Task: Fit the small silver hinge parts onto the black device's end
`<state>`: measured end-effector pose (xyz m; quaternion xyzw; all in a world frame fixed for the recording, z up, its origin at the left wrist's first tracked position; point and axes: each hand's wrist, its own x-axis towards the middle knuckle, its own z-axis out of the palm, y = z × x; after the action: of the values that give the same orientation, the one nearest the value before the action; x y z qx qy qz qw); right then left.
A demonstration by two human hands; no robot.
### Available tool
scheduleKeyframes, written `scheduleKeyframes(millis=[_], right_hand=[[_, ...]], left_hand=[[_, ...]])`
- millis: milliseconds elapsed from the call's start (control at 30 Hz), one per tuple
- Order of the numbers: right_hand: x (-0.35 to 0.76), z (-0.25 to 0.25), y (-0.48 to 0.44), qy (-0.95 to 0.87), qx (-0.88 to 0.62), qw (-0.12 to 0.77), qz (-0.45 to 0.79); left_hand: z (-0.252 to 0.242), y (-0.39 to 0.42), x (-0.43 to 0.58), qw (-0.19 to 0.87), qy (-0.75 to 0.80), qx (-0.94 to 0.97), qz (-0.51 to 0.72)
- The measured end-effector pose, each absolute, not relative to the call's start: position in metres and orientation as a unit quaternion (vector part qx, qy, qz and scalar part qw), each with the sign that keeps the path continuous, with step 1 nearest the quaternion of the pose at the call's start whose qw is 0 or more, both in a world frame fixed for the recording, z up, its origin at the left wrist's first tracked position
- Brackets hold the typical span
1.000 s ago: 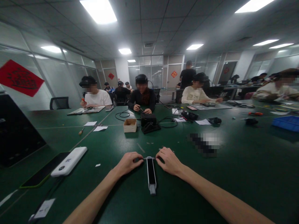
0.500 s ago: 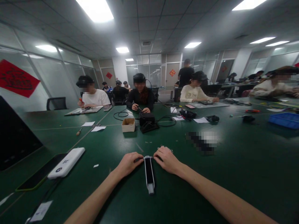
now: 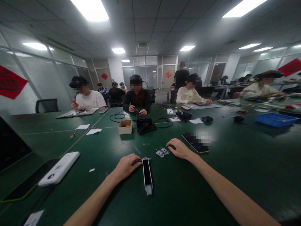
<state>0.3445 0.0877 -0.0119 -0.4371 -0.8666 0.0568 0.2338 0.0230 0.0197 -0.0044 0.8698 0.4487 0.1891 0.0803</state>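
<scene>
A long, narrow white-edged piece (image 3: 147, 175) with a dark middle and a grey block at its near end lies on the green table. A thin metal bolt (image 3: 150, 159) sticks out sideways at its far end. My left hand (image 3: 128, 165) is closed at that end's left side, thumb and forefinger pinching the bolt's other tip, largely hidden by the fingers. Farther right, my right hand (image 3: 180, 148) has its fingers bent and apart, with nothing visible in them. Just left of its fingertips lie metal brackets (image 3: 162, 152) and several small nuts or washers (image 3: 159, 147).
A phone (image 3: 196, 143) lies beyond my right hand. At left are a white power bank (image 3: 58, 169) and a dark green-edged phone (image 3: 25, 185). A small cardboard box (image 3: 125, 128), a black device (image 3: 144, 122) and a blue tray (image 3: 276, 120) stand farther off. Several people sit across the table.
My right hand has left the bolt's right side and moved right, uncovering the metal brackets and small parts. My left hand stays by the bolt. The view has shifted a little right.
</scene>
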Motion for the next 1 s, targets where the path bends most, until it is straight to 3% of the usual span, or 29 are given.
scheduleKeyframes(millis=[1000], right_hand=[[0.348, 0.001, 0.087, -0.872, -0.462, 0.131, 0.097]], left_hand=[[-0.007, 0.023, 0.021, 0.075, 0.431, 0.877, 0.198]])
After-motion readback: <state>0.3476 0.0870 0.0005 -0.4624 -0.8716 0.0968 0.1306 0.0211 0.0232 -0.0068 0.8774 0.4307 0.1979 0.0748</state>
